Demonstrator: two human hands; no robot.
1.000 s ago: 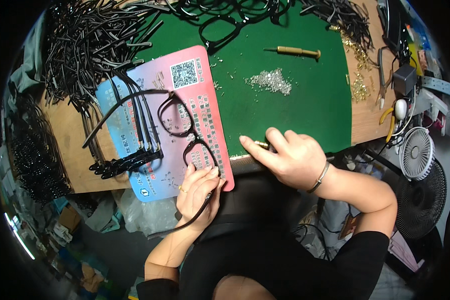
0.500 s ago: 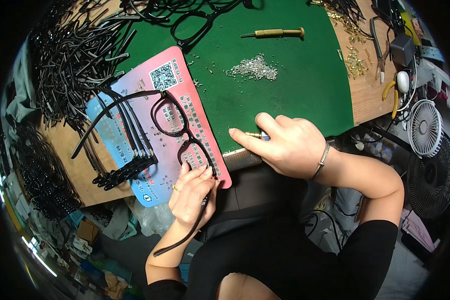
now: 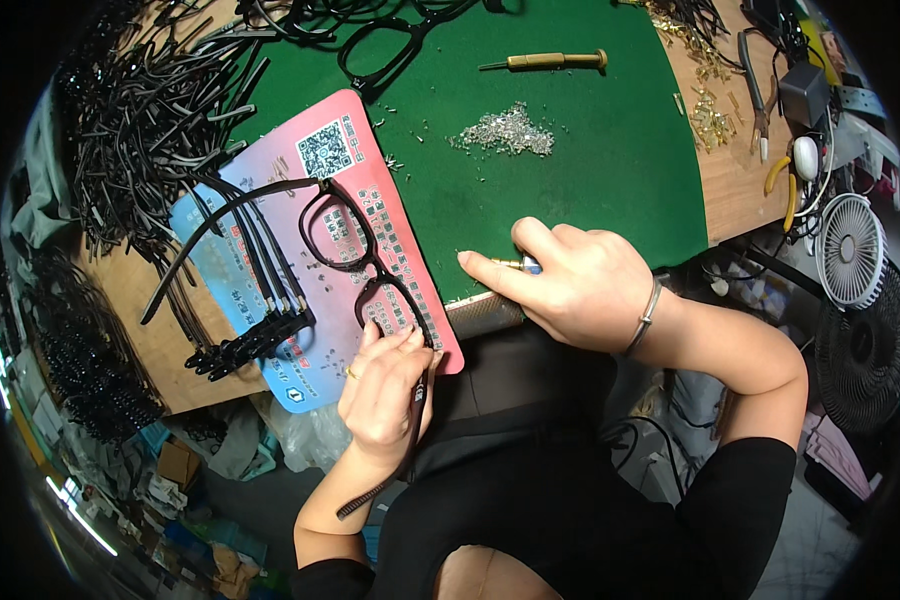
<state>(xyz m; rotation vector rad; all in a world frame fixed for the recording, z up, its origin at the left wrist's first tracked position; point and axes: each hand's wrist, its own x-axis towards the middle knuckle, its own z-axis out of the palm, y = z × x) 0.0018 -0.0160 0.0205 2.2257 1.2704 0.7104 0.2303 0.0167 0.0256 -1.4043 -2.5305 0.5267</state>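
Note:
A black eyeglass frame [image 3: 378, 268] lies over a pink-and-blue printed card [image 3: 350, 108], one temple [image 3: 215, 218] stretching away to the left. My left hand [image 3: 380, 395] pinches its near end at the corner of the lower rim. From there another temple [image 3: 370, 495] hangs past my wrist toward my lap; the joint between it and the frame is hidden by my fingers. Closed around a small screwdriver [image 3: 510, 263], my right hand [image 3: 582, 285] rests at the front edge of the green mat [image 3: 610, 180]. Its index finger points left, the fingertip beside tiny screws. Most of the screwdriver is covered.
Several black temples [image 3: 265, 270] lie on the card's left part. A pile of small silver screws [image 3: 510, 132] and a brass screwdriver [image 3: 555, 62] sit farther back. Loose temples [image 3: 140, 150] heap up at left. Brass pieces [image 3: 712, 125], pliers [image 3: 755, 90] and a white fan [image 3: 850, 255] are at right.
The temple hanging from my left hand has swung rightward, closer to my body. My left wrist has turned slightly. My right hand has shifted only a little.

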